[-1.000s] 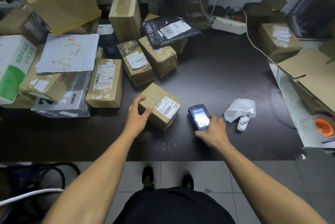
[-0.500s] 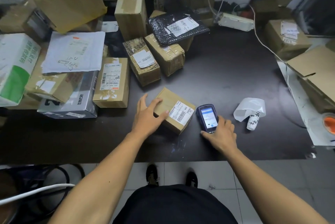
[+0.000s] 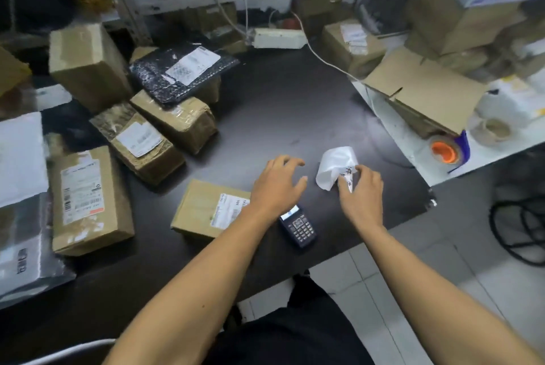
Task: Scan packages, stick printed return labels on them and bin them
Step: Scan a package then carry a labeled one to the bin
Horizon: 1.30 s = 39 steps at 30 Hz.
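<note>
At the far left of the dark table [image 3: 289,105] lay a white mailer [image 3: 17,158] and, beside it, a long carton [image 3: 88,202] with a barcode label on its top. Behind these stood an upright taped box [image 3: 85,66], and two brown taped parcels [image 3: 138,143] lay side by side at a slant, the farther one partly under a black bubble mailer [image 3: 182,72] that carried a white label.

Nearer the front edge, a small cardboard package [image 3: 206,208] rested flat on the table, its shipping label facing up and partly hidden by the left forearm. The left hand [image 3: 277,184] hovered just right of that package with its fingers spread and holding nothing. Directly beneath its wrist the handheld scanner [image 3: 298,227] lay on the table, keypad up and screen lit, untouched by either hand.

To the right, the right hand [image 3: 361,190] pinched a curled strip of white labels [image 3: 336,167], thumb and fingertips closed on the end with handwriting. Whether the strip was lifted off the surface could not be told.

Farther right, on a lighter side surface, sat an open cardboard flap [image 3: 424,93], a tape roll with an orange core [image 3: 443,150], and stacked boxes [image 3: 460,16] behind.
</note>
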{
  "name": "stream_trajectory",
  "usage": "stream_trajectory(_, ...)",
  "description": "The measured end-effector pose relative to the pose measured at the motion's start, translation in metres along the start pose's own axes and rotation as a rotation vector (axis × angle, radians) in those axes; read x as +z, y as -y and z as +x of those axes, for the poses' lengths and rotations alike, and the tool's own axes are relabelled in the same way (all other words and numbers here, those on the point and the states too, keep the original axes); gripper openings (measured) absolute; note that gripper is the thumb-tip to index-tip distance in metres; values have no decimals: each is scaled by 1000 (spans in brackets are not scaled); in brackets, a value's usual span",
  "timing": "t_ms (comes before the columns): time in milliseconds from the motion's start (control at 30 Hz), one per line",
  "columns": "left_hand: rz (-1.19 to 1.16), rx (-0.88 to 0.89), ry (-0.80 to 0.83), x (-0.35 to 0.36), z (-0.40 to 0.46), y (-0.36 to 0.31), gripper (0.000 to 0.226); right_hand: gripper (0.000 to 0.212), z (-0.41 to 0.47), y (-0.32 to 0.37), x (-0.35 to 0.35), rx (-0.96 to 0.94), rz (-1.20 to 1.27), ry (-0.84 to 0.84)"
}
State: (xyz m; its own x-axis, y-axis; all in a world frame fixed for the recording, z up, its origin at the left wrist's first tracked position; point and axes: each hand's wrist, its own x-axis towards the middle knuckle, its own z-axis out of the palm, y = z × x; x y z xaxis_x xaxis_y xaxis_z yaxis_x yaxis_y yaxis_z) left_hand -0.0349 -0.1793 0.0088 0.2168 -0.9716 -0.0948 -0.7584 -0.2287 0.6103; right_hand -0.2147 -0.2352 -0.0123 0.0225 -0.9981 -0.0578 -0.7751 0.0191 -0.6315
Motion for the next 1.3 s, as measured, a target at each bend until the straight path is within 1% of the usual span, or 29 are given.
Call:
stream_trajectory(100,-34,-28,65,24,31,-21,38,52,31,-18,-7,86,17,63)
stream_trajectory(167,-64,-63,90,41,51,-32,39,54,52,-28,-6,151,20,152)
stream_trajectory(233,-94,-89,98,57,72,-42,42,52,71,-37,-3,166,34,248)
stream_trajectory(333,-139,-159,110,74,103,-56,49,33,89,-44,2,68,46,314)
stream_trajectory(400,-129,-187,170,82,119,-63,53,25,92,-44,3,-16,55,346)
stream_trajectory(433,-121,-194,204,84,126,-64,55,25,91,-44,3,-74,54,360)
stream_trajectory(500,-119,-231,254,84,135,-62,54,34,88,-45,3,-202,15,398)
stream_trajectory(567,-113,-281,264,80,137,-55,51,41,88,-50,6,-278,-24,459)
stream_trajectory(633,-125,-308,245,74,134,-44,48,40,90,-55,8,-299,4,483)
stream_trajectory(733,-167,-349,209,65,128,-28,48,28,93,-57,10,-289,73,416)
stream_trajectory(800,-232,-412,246,62,123,-22,48,24,95,-57,10,-293,77,396)
stream_trajectory(900,-330,-461,293,57,115,-19,49,20,100,-57,11,-313,63,415)
stream_trajectory(1033,-454,-474,344,49,105,-26,47,25,101,-55,13,-414,38,443)
stream_trajectory(1100,-506,-457,336,49,100,-29,50,29,100,-52,14,-481,9,456)
stream_trajectory(1167,-540,-418,303,50,96,-29,53,30,101,-48,16,-509,1,463)
stream_trajectory(1233,-539,-358,272,52,93,-27,54,27,104,-45,16,-479,9,493)
stream_trajectory(1300,-514,-296,251,54,91,-27,56,24,107,-41,15,-394,66,536)
